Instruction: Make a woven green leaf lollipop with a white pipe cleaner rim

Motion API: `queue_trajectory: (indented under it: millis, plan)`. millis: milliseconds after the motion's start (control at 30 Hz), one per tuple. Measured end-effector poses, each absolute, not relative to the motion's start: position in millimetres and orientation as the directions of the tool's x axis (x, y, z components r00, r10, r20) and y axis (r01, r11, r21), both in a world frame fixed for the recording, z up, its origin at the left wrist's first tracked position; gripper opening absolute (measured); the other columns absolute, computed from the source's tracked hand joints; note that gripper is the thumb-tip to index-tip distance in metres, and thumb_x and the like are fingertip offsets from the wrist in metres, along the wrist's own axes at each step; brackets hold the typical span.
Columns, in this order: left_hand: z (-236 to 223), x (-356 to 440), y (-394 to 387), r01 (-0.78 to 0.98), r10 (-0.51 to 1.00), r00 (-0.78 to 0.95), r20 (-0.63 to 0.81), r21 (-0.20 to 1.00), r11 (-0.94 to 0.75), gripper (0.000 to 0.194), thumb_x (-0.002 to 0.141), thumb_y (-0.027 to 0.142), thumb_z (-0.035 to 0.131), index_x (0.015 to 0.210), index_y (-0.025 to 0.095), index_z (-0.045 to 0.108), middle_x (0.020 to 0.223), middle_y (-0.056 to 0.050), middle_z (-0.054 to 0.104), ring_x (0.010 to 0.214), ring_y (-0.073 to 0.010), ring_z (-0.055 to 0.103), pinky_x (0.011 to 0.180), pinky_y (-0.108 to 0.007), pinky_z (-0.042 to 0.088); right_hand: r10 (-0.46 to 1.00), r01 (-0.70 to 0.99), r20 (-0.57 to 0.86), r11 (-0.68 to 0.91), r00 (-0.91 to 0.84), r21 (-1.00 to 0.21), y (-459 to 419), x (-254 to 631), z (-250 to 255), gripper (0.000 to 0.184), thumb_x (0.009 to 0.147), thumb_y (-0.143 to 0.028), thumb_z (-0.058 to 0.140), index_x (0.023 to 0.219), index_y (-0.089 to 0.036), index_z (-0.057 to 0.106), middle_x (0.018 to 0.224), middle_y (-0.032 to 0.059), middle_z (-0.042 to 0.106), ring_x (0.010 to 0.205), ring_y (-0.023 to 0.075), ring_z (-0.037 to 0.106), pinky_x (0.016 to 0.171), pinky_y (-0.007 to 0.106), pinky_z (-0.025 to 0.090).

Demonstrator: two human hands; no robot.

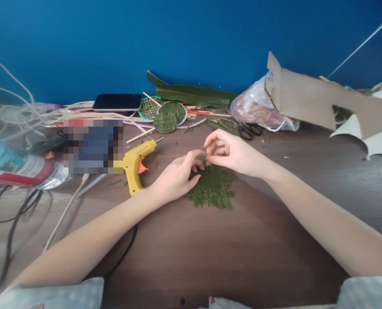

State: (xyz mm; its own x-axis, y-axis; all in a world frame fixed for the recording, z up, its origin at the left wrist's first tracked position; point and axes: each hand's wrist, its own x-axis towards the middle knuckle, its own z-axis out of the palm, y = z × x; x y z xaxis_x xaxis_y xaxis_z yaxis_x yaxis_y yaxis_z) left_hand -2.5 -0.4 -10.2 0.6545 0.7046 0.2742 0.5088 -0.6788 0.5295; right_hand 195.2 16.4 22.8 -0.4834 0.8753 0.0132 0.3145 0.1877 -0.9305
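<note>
A small mat woven from green leaf strips (pixel 215 189) lies on the brown table in front of me, with loose strip ends sticking out along its near and right edges. My left hand (pixel 181 171) rests at the mat's left side, its fingers curled and its thumb down on the weave. Over the far edge, my right hand (pixel 223 152) pinches with thumb and forefinger close to the left fingertips. Whatever sits in that pinch is too small to make out; the fingers hide the mat's far edge.
A yellow glue gun (pixel 134 167) lies left of my left hand. Behind are round woven leaf pieces (pixel 165 122), a phone (pixel 117 102), a long leaf (pixel 194 94) and black-handled scissors (pixel 249 131). Cut cardboard (pixel 309 94) and a plastic bag (pixel 253 105) stand at the right; cables run left.
</note>
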Motion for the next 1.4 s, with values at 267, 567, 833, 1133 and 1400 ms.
queue_trajectory:
  millis: [267,567,833,1133,1400]
  plan:
    - [-9.7,-2.8,0.0,0.517,0.706,0.656,0.265,0.523,-0.677,0.032,0.075,0.005,0.052,0.102,0.018,0.042,0.092,-0.003,0.063,0.077,-0.0130,0.058,0.072,-0.028,0.048,0.889,0.360,-0.021,0.164,-0.458,-0.918,16.9,194.7,24.2,0.022,0.077,-0.017,0.059,0.094,-0.020,0.046,0.081,-0.0006,0.057,0.067,0.0123,0.062,0.066,0.030,0.050]
    - [-10.0,-3.0,-0.2,0.533,0.714,0.650,0.260,0.515,-0.672,0.031,0.075,0.006,0.054,0.101,0.017,0.043,0.092,-0.004,0.063,0.077,-0.0137,0.060,0.071,-0.028,0.049,0.884,0.359,-0.052,0.134,-0.464,-0.924,14.0,190.3,26.5,0.016,0.086,-0.034,0.050,0.092,-0.019,0.047,0.076,0.0004,0.060,0.067,0.0149,0.065,0.061,0.029,0.049]
    - [-9.8,-2.3,0.4,0.532,0.717,0.648,0.255,0.523,-0.666,0.030,0.075,0.006,0.053,0.100,0.019,0.042,0.093,-0.004,0.063,0.077,-0.0136,0.060,0.072,-0.029,0.049,0.896,0.413,-0.045,0.158,-0.442,-0.897,14.1,191.4,21.1,0.013,0.079,-0.023,0.057,0.089,-0.019,0.051,0.078,0.0001,0.060,0.065,0.0135,0.063,0.061,0.028,0.047]
    - [-10.4,-2.7,0.2,0.536,0.722,0.644,0.253,0.524,-0.662,0.031,0.075,0.006,0.053,0.099,0.020,0.041,0.092,-0.002,0.064,0.076,-0.0130,0.059,0.071,-0.028,0.048,0.869,0.611,-0.050,0.305,-0.493,-0.730,16.3,194.1,23.9,0.020,0.070,-0.007,0.050,0.084,-0.018,0.058,0.073,0.0006,0.063,0.067,0.0127,0.056,0.063,0.025,0.043]
    - [-7.5,-1.2,-0.6,0.546,0.727,0.637,0.256,0.515,-0.661,0.029,0.074,0.005,0.053,0.098,0.019,0.042,0.090,-0.002,0.063,0.076,-0.0130,0.059,0.070,-0.027,0.048,0.810,0.657,-0.118,0.370,-0.574,-0.658,17.7,196.6,22.2,0.022,0.069,-0.009,0.047,0.084,-0.020,0.059,0.075,0.0007,0.063,0.064,0.0128,0.052,0.061,0.025,0.038]
